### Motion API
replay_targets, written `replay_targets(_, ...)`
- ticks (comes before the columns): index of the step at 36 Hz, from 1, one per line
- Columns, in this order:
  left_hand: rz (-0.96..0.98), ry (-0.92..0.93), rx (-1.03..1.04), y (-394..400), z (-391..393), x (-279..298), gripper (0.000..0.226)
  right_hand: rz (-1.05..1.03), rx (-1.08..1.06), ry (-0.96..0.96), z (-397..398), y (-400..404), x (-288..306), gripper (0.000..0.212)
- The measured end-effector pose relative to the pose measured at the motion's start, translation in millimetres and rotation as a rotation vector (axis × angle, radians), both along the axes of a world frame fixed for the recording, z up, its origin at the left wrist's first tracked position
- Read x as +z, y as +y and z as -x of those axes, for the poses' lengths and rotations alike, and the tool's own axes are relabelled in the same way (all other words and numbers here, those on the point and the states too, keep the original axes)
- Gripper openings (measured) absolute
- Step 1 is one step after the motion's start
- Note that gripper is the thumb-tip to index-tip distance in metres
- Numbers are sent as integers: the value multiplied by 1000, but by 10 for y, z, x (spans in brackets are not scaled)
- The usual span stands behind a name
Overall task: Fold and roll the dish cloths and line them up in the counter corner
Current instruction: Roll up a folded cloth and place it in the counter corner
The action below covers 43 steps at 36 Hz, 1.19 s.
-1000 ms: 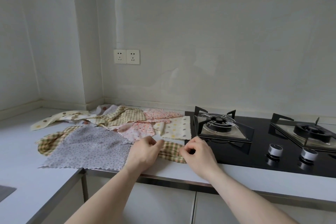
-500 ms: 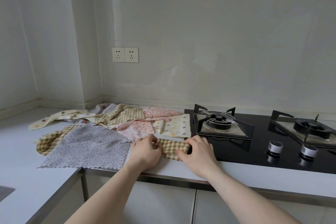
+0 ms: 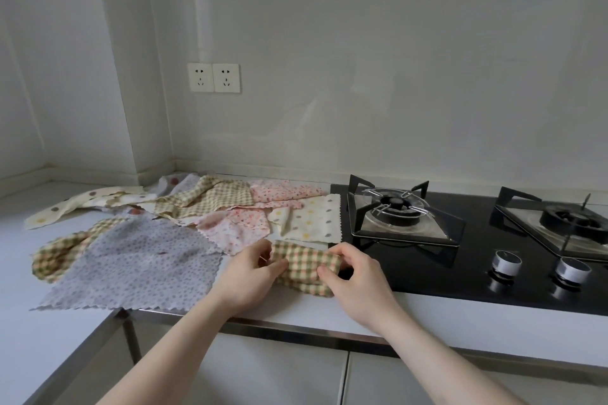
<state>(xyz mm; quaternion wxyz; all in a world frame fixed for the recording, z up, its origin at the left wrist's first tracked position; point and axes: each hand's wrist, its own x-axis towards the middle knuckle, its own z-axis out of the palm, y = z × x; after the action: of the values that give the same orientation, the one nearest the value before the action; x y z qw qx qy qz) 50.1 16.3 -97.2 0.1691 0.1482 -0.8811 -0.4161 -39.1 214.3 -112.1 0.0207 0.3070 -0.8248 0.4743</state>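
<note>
A green and yellow checked cloth (image 3: 304, 265) lies partly rolled near the counter's front edge. My left hand (image 3: 253, 273) grips its left end and my right hand (image 3: 355, 276) grips its right end, fingers curled over the roll. Several other cloths lie spread flat behind and to the left: a large grey dotted cloth (image 3: 138, 266), a pink flowered cloth (image 3: 237, 230), a cream cloth with coloured dots (image 3: 312, 220), a tan checked cloth (image 3: 210, 197) and a long cream spotted cloth (image 3: 82, 207).
A black gas hob (image 3: 460, 266) with two burners and two knobs (image 3: 508, 261) starts right beside my right hand. The white counter (image 3: 19, 289) bends round to the left. A double wall socket (image 3: 214, 77) sits above the corner.
Both hands have rolled the checked cloth tighter and pulled it toward the counter's front edge. The roll is thicker now, and the camera has tilted down a little.
</note>
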Motion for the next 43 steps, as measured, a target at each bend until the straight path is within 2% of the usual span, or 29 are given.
replay_targets(2, 4, 11, -14, -23, 21, -28, 19, -20, 15, 14, 36, 5, -46, 16)
replay_targets(5, 76, 22, -28, -39, 51, -103, 20, -64, 21, 27, 97, 2, -132, 27)
replay_targets(9, 72, 44, -26, -32, 74, -109, 23, -111, -8, 53, 99, 4, -162, 27)
replay_targets(13, -37, 31, 3, 11, 82, -9, 19, -177, -55, 43, 51, -14, -94, 25)
replay_targets(16, -57, -59, 10, 23, 100, 85, 19, -180, -83, -20, 15, -22, -8, 27)
replay_targets(19, -184, -196, -6, 29, 95, 225, 21, -151, -81, -175, -40, 2, 153, 26)
replay_targets(23, -318, -390, -1, 181, -58, 613, 26, -206, -10, -450, -192, 67, 631, 11)
replay_targets(26, -442, -450, 4, 375, -327, 1020, 31, -196, 54, -592, -401, 140, 1206, 4)
replay_targets(31, -350, -319, 2, 467, -842, 1687, 31, -164, 88, -622, -746, 374, 1974, 6)
replay_targets(34, -324, -300, -62, 438, -973, 2003, 35, -156, 65, -621, -871, 520, 2300, 6)
replay_targets(39, -271, -241, -205, 590, -884, 2458, 33, -148, -18, -629, -1004, 798, 2639, 5)
replay_targets(43, -340, -224, -289, 840, -610, 2765, 28, -100, -120, -644, -988, 1114, 2823, 10)
